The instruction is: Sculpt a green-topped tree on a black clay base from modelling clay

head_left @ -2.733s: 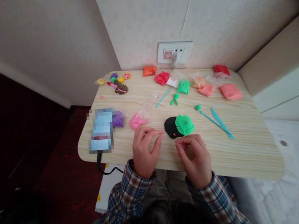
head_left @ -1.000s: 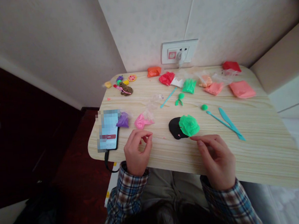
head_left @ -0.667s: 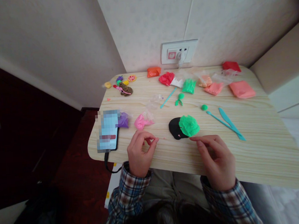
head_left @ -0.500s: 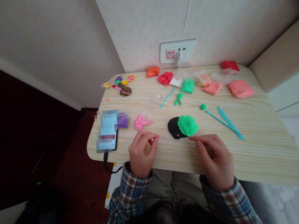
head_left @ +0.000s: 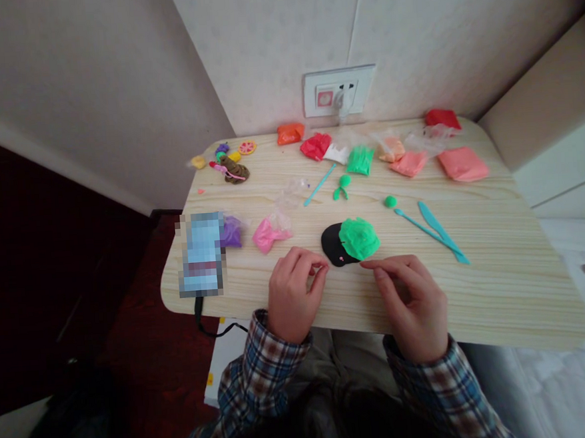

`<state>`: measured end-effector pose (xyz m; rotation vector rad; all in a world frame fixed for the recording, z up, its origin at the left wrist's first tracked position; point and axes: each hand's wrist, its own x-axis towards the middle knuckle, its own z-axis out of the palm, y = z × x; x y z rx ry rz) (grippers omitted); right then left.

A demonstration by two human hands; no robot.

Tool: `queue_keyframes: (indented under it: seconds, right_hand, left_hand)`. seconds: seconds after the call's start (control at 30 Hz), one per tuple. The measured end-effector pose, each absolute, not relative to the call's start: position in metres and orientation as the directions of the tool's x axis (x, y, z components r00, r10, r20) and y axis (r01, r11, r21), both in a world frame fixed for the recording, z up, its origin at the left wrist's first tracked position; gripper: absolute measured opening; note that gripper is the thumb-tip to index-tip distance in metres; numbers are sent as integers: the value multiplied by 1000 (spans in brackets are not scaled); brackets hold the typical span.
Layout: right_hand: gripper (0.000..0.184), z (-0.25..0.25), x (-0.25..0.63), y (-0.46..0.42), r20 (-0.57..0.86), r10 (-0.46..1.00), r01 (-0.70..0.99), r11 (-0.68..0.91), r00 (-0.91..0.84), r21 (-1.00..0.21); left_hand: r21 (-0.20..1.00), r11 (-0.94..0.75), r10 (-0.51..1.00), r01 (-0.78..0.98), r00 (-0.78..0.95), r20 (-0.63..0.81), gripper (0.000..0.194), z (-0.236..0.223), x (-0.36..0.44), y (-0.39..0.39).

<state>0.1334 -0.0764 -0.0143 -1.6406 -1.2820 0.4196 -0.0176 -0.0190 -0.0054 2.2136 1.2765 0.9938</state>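
In front of me lies a flat black clay piece (head_left: 332, 244) with a tiny pink bit on its lower edge. A crinkled bright green clay piece (head_left: 360, 238) covers its right side. My left hand (head_left: 296, 293) is just left of the black piece, thumb and index fingertip pinched together; whatever is between them is too small to make out. To the right, my right hand (head_left: 413, 304) has its index finger stretched to the lower edge of the black and green pieces, thumb apart and nothing visibly held. Whether that fingertip touches them I cannot tell.
Bagged pink clay (head_left: 268, 236), purple clay (head_left: 231, 232) and a phone (head_left: 202, 255) lie left. Crossed blue modelling tools (head_left: 441, 235) and a green clay ball (head_left: 390, 201) lie right. A green sprout-shaped piece (head_left: 343, 187) and several clay packets, including a green one (head_left: 360, 160), lie farther back.
My left hand has moved right, closer to the black piece, still pinched. My right hand keeps its place beside the clay. The whole view has shifted slightly.
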Motion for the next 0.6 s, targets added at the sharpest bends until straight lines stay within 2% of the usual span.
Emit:
queue_keyframes:
  seconds: [0.23,0.6]
  right_hand:
    - [17,-14,133,-76,306,876,569,44,374,-821]
    - [18,-14,133,-76,295,882,560,42,369,-827]
  left_hand:
    - [614,-518,856,596,347,384,9,-6,-13,-18]
    - [594,-508,861,624,362,356,3,-8,-10,-16]
